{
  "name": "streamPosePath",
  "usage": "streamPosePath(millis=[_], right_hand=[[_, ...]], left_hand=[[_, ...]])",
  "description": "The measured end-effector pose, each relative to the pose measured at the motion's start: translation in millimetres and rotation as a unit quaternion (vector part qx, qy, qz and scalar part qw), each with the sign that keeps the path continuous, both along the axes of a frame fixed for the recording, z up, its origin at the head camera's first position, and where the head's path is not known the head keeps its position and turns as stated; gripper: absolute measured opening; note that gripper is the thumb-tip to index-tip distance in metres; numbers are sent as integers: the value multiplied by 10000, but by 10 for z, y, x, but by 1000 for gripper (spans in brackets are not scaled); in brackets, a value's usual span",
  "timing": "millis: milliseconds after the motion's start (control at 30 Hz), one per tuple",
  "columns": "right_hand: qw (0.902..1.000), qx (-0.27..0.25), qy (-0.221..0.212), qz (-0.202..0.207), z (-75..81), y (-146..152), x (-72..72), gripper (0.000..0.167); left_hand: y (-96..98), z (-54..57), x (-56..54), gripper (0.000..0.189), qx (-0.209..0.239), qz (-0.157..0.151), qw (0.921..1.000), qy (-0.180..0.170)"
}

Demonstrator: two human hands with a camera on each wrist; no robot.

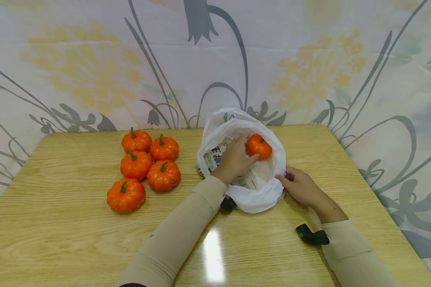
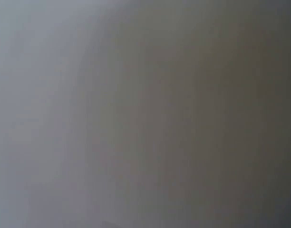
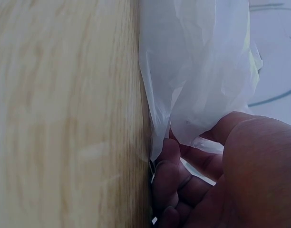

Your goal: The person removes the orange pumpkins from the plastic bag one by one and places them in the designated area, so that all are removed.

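Observation:
A white plastic bag [image 1: 260, 201] with dark printed lettering lies on the table, its mouth spread open toward the head camera. Inside the mouth my left hand [image 1: 236, 157] holds a small orange pumpkin [image 1: 259, 146], thumb at its lower side and fingers along its far left side. On the bag's right, my right hand [image 1: 301, 185] pinches the rim between thumb and fingers. From the right wrist, the bag's plastic [image 3: 198, 71] runs into the grip of that hand [image 3: 202, 175], low by the tabletop. The left wrist view is only a grey blur.
Several orange pumpkins with green stems, among them a front one [image 1: 125, 195] and a back one [image 1: 136, 140], cluster left of the bag on the wooden table [image 1: 64, 223]. A patterned cloth [image 1: 158, 59] hangs behind. A black wrist device [image 1: 312, 235] sits by the right sleeve.

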State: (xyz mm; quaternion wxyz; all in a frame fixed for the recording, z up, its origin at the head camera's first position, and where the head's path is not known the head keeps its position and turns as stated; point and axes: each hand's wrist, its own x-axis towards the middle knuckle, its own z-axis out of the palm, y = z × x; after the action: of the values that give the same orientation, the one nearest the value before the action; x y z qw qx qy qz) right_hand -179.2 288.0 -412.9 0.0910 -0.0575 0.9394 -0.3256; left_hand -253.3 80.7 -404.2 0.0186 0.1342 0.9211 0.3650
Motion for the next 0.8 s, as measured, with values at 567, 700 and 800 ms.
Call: streamPosePath(millis=[567,700,800], right_hand=[[10000,36,23,0,41,-28,20,31],[10000,-5,23,5,51,-33,22,29],[10000,-42,20,10,48,-31,19,28]], left_hand=[[-13,-45,48,48,30,-79,9999,-148],[-15,-51,47,43,71,-116,9997,-201],[-13,-47,49,42,136,-131,9994,-301]])
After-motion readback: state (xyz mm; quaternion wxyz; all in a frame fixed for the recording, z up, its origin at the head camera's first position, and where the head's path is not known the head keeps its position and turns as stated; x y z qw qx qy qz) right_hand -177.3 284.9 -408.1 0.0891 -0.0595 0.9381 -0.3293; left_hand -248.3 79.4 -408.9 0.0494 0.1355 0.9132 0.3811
